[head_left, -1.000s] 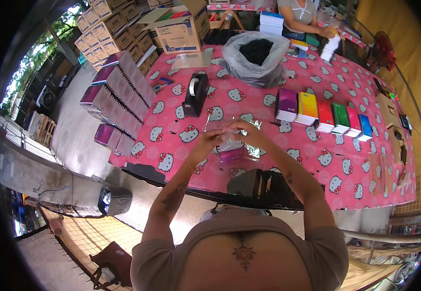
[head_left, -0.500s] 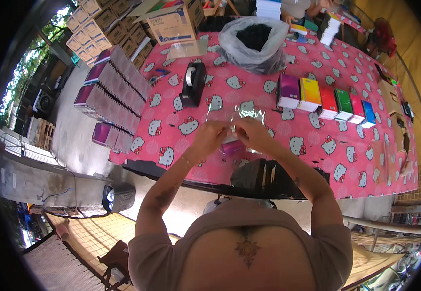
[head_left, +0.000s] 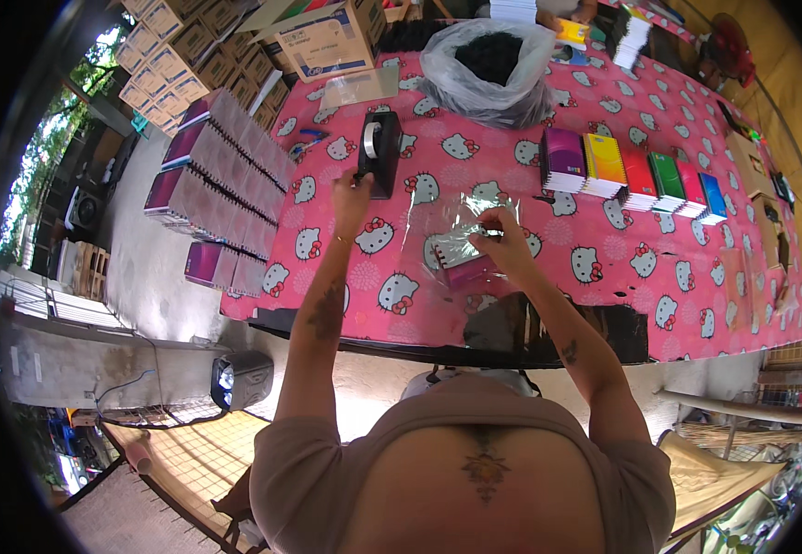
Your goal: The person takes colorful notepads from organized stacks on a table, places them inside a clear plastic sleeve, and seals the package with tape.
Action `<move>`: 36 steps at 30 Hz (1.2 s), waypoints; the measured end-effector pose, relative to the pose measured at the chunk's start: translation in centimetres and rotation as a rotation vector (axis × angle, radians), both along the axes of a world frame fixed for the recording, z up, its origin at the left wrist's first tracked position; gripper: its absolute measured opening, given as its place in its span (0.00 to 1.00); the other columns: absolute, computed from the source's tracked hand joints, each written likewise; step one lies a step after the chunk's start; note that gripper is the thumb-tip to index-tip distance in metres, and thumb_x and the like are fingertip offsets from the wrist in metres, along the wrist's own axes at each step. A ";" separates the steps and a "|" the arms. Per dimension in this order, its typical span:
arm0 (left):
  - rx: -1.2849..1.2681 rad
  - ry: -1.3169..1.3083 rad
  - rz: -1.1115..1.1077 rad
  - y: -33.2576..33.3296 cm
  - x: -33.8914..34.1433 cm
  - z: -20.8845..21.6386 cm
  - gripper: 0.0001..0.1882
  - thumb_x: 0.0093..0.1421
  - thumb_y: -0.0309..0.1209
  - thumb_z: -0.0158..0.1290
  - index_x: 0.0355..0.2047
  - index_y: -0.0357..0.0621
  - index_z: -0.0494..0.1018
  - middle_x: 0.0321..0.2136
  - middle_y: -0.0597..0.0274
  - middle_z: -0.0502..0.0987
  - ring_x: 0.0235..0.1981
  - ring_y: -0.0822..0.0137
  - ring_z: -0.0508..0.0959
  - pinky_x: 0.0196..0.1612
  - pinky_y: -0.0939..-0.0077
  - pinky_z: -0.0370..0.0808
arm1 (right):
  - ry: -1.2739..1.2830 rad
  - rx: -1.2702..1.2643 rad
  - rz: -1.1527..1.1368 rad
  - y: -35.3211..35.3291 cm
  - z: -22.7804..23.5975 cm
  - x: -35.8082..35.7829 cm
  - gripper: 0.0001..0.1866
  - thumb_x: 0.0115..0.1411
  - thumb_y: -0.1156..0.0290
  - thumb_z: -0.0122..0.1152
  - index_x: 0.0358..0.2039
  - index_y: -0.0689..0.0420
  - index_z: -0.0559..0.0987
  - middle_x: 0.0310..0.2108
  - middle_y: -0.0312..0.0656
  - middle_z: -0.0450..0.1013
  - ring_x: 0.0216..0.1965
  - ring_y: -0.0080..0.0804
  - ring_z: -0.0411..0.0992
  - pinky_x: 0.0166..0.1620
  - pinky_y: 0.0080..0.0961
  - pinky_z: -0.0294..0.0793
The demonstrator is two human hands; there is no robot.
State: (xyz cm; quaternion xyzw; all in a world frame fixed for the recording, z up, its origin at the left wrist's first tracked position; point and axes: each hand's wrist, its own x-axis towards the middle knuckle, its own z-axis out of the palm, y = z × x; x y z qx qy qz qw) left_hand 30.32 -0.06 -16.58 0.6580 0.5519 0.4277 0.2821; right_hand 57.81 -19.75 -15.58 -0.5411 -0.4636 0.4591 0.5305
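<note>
A black tape dispenser [head_left: 380, 168] with a pale roll stands left of centre on the table. At its near end is my left hand [head_left: 353, 192], fingers closed in a pinch at the tape's end; the strip itself is too fine to make out. Before me lies a small purple spiral notebook [head_left: 467, 270], partly covered by a shiny clear plastic sheet [head_left: 427, 235]. My right hand [head_left: 506, 242] rests over the notebook's right side, with curled thumb and fingers gripping the plastic.
Several coloured notebook stacks [head_left: 604, 166] stand to the right. Tall piles of spiral notebooks [head_left: 221, 175] line the left edge. Farther back are a plastic bag of dark material [head_left: 488, 78], an open carton [head_left: 327, 46] and blue-handled pliers [head_left: 308, 143]. Another person's hand [head_left: 585, 11] shows at the far side.
My left hand has left the plastic over the notebook and reached left to the tape dispenser. My right hand stays at the plastic. The view has shifted slightly.
</note>
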 end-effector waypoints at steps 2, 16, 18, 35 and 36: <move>-0.294 -0.092 0.010 1.9 -0.2 1.1 0.14 0.58 0.34 0.62 0.41 0.40 0.80 0.26 0.66 0.77 0.28 0.72 0.77 0.32 0.75 0.74 | 0.004 -0.011 -0.027 -0.2 0.1 0.5 0.23 0.56 0.75 0.68 0.50 0.59 0.70 0.47 0.42 0.67 0.49 0.30 0.69 0.49 0.28 0.74; -0.040 0.526 0.163 2.2 -3.6 -0.7 0.09 0.55 0.32 0.59 0.27 0.38 0.81 0.22 0.56 0.81 0.23 0.64 0.81 0.29 0.68 0.77 | -0.032 0.048 -0.073 -0.5 0.0 -0.9 0.21 0.56 0.76 0.67 0.49 0.59 0.70 0.46 0.42 0.67 0.48 0.29 0.69 0.47 0.27 0.74; -0.020 0.769 -0.114 1.0 0.5 4.8 0.08 0.51 0.28 0.60 0.30 0.37 0.81 0.23 0.50 0.81 0.25 0.59 0.83 0.33 0.67 0.79 | 0.025 0.021 -0.135 -0.6 -0.4 0.2 0.21 0.56 0.77 0.66 0.49 0.59 0.70 0.45 0.42 0.67 0.47 0.29 0.69 0.46 0.26 0.75; -0.214 -0.145 -1.307 -3.7 8.6 -0.7 0.09 0.57 0.33 0.57 0.34 0.41 0.76 0.30 0.66 0.77 0.30 0.77 0.75 0.32 0.74 0.71 | 0.201 0.000 -0.091 -0.7 0.9 -1.3 0.24 0.58 0.76 0.66 0.53 0.57 0.68 0.47 0.40 0.67 0.48 0.27 0.68 0.50 0.26 0.72; -0.370 -0.071 -1.113 -3.9 7.6 -0.7 0.10 0.58 0.33 0.56 0.36 0.40 0.76 0.32 0.65 0.77 0.32 0.75 0.75 0.33 0.74 0.71 | 0.213 0.009 -0.091 -0.8 0.3 -1.9 0.24 0.58 0.76 0.67 0.54 0.57 0.68 0.47 0.40 0.67 0.48 0.27 0.67 0.50 0.25 0.71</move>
